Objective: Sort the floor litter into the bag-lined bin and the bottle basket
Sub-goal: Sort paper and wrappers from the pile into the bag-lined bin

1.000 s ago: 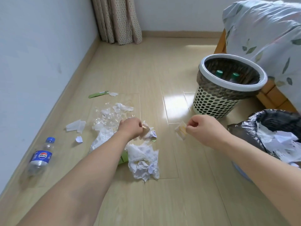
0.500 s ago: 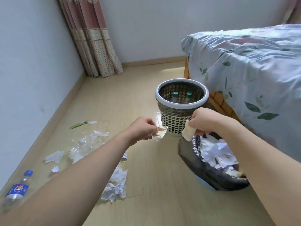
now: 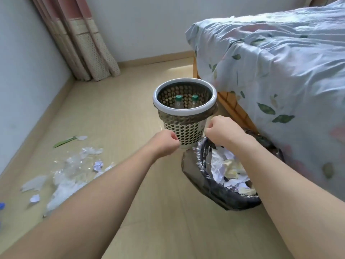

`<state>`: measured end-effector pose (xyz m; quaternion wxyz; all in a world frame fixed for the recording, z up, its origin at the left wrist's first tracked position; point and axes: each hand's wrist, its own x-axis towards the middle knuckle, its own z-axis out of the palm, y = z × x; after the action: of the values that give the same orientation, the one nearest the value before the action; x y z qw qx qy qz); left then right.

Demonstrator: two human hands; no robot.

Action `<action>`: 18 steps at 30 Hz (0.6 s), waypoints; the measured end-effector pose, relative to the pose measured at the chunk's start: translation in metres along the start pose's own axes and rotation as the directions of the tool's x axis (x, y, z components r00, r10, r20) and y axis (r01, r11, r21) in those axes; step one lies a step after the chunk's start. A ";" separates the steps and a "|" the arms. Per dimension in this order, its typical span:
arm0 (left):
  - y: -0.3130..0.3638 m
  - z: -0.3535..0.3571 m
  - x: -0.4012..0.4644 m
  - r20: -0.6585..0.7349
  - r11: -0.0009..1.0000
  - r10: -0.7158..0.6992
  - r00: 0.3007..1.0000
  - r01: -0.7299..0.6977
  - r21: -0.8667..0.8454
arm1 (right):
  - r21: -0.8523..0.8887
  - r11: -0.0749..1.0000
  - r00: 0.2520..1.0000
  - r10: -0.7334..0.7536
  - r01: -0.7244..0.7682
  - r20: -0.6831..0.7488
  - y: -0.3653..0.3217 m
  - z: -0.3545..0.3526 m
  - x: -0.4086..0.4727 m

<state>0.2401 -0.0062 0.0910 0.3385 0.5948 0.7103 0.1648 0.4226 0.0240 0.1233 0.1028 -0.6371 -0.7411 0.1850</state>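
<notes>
The bag-lined bin (image 3: 194, 171) stands at right and holds crumpled white and yellowish paper (image 3: 231, 169). Behind it is the perforated bottle basket (image 3: 183, 131), where two green-capped bottles (image 3: 178, 102) stand upright. My left hand (image 3: 165, 143) hovers just left of the bin's rim, fingers curled, nothing visible in it. My right hand (image 3: 222, 132) is above the bin's far rim, also curled with nothing showing. Floor litter (image 3: 74, 165) of clear plastic and paper scraps lies at left, beside a green wrapper (image 3: 64, 142).
A bed (image 3: 280, 81) with a leaf-print sheet fills the right side, close to the bin. A curtain (image 3: 84, 43) hangs in the far corner and a wall runs along the left. A blue bottle cap (image 3: 1, 205) shows at the left edge.
Both hands rose from the floor with a scrap each and came to the bin. The scraps are no longer in my fingers; yellowish pieces now lie among the paper in the bin.
</notes>
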 end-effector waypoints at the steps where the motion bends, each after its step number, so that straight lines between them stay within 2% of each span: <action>1: -0.025 -0.016 -0.003 -0.035 0.999 -0.051 0.998 0.051 0.004 | 0.027 0.998 0.998 -0.055 0.055 -0.004 -0.019 0.011 0.005; 3: -0.079 -0.045 -0.015 -0.091 0.988 -0.149 0.985 0.151 0.015 | 0.088 0.985 0.989 -0.150 0.148 0.014 -0.060 0.038 0.010; 5: -0.140 -0.075 -0.041 -0.147 0.962 -0.262 0.954 0.270 0.033 | 0.134 0.960 0.959 -0.260 0.244 0.115 -0.112 0.081 0.009; 7: -0.198 -0.097 -0.072 -0.191 0.925 -0.365 0.911 0.379 0.039 | 0.157 0.940 0.904 -0.336 0.303 0.264 -0.160 0.129 0.000; 10: -0.266 -0.118 -0.118 -0.209 0.865 -0.486 0.848 0.502 0.025 | 0.102 0.902 0.796 -0.420 0.420 0.435 -0.214 0.202 -0.016; 15: -0.336 -0.125 -0.169 -0.201 0.817 -0.556 0.807 0.574 0.044 | -0.041 0.803 0.701 -0.492 0.594 0.516 -0.255 0.297 -0.038; 18: -0.369 -0.123 -0.176 -0.179 0.818 -0.556 0.812 0.572 0.055 | -0.059 0.800 0.707 -0.490 0.597 0.510 -0.267 0.343 -0.039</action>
<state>-0.1030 -0.2420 -0.0058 0.2838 0.3595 0.8866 0.0647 0.0543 -0.0950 -0.0773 -0.1009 -0.3311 -0.9140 0.2118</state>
